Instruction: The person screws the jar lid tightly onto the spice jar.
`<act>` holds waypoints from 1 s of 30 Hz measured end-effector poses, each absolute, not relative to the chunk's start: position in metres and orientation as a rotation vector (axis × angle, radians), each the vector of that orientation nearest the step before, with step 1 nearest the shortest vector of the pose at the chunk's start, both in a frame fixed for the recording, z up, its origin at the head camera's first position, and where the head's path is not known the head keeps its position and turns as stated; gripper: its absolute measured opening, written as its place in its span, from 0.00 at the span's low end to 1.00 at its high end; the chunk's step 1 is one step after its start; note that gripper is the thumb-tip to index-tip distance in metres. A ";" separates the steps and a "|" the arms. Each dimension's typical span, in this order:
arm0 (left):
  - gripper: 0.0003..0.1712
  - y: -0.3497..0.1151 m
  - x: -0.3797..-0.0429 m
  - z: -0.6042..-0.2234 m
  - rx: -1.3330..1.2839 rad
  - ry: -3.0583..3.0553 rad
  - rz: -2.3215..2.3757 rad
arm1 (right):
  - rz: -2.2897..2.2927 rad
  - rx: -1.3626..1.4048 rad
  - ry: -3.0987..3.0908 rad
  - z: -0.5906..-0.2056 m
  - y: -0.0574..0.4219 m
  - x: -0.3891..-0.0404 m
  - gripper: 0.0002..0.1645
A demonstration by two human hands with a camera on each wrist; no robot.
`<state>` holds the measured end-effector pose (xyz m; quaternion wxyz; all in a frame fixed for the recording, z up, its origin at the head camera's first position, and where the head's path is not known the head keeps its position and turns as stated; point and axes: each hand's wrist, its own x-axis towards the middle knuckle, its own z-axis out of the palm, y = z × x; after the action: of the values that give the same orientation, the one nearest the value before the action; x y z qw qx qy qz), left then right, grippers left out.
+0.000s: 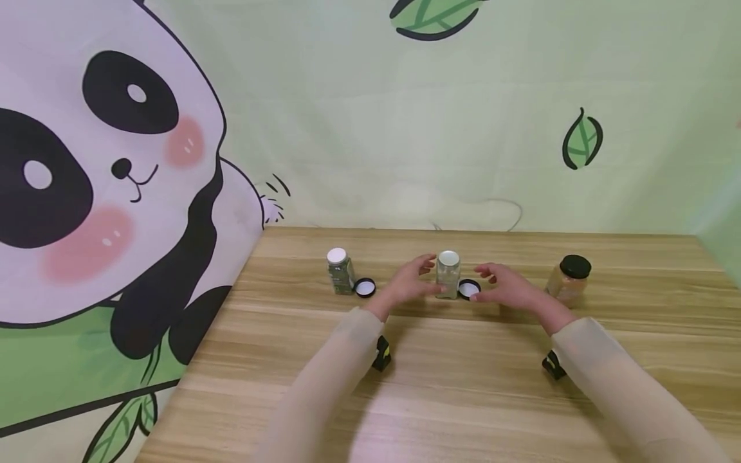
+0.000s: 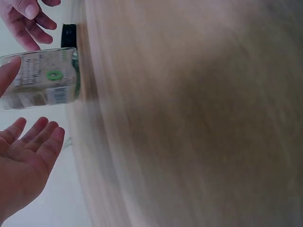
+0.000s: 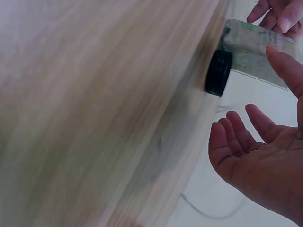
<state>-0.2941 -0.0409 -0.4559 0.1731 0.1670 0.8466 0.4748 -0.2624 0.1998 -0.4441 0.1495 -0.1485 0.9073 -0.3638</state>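
At the counter (image 1: 463,386) centre, head view: a jar (image 1: 448,274) stands upright, a black lid (image 1: 469,289) lying just beside it; the left hand (image 1: 410,283) and right hand (image 1: 505,287) flank it, fingers relaxed, holding nothing. A second jar (image 1: 340,271) stands to the left, a capped jar (image 1: 570,280) to the right. Left wrist view: the left hand (image 2: 26,161) is spread beside the jar (image 2: 40,78). Right wrist view: the right hand (image 3: 260,156) is spread near the jar (image 3: 253,49) and lid (image 3: 218,72).

The head camera is looking down from above at the tabletop (image 1: 463,386); both wrist cameras are looking closely at the same jar (image 2: 40,78).
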 end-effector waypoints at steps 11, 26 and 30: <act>0.47 -0.034 -0.300 -0.466 0.458 2.371 1.334 | -1.009 -0.431 2.597 -0.460 0.198 -0.277 0.43; 0.34 -0.031 -0.304 -0.474 0.490 2.378 1.341 | -0.947 -0.513 2.655 -0.470 0.193 -0.284 0.41; 0.32 -0.029 -0.303 -0.474 0.494 2.370 1.363 | -0.897 -0.562 2.721 -0.473 0.194 -0.284 0.39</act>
<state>-0.3026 -0.0294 -0.4743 0.1805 0.1748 0.8391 0.4825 -0.2840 0.1940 -0.4732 0.1108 -0.1913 0.9262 -0.3055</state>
